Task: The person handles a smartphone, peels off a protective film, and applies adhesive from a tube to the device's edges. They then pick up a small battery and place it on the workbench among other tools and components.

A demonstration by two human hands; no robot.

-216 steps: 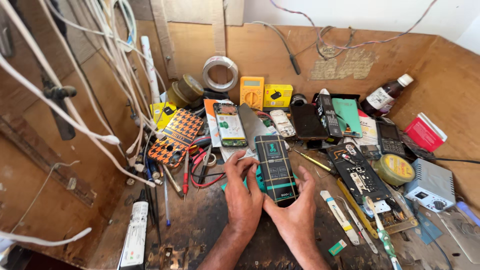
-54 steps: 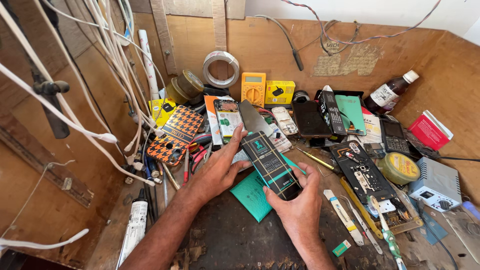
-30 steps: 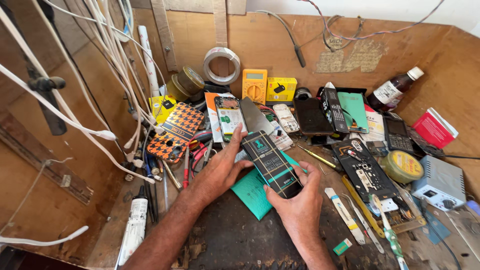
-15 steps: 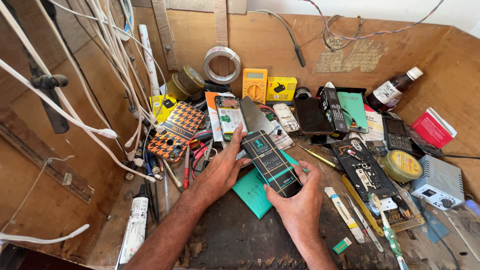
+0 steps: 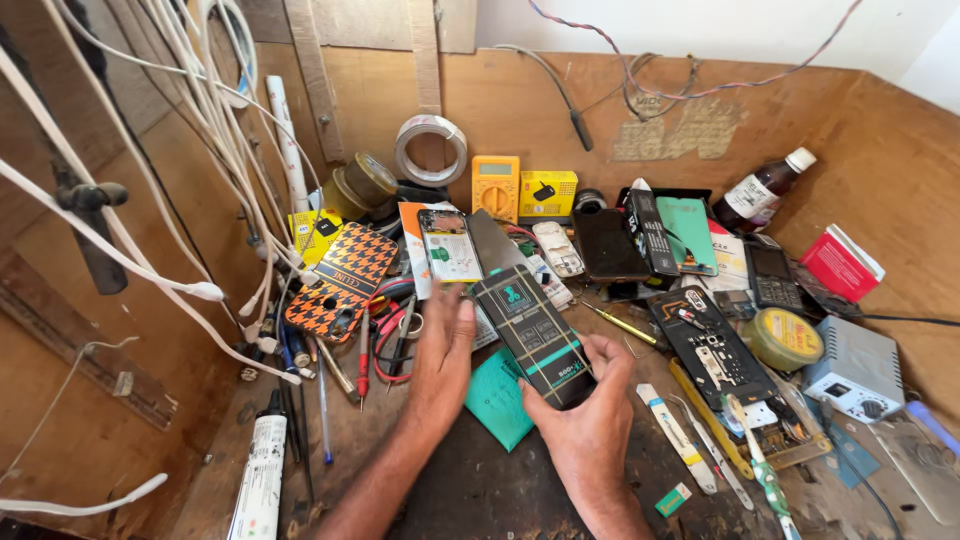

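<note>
Both hands on a dark phone-shaped slab over a cluttered wooden workbench [image 5: 150, 420].

The dark slab [image 5: 535, 335] lies tilted between the hands, above a green cloth [image 5: 497, 400]. The right hand [image 5: 585, 425] is curled around its lower end, fingers closed on its edges. The left hand [image 5: 443, 345] lies flat with fingers extended, thumb against the slab's upper left edge. At the rear stand a yellow multimeter [image 5: 496, 187], a yellow box [image 5: 548, 192] and a brown bottle [image 5: 762, 190]; a red box [image 5: 842, 265] is far right.
</note>
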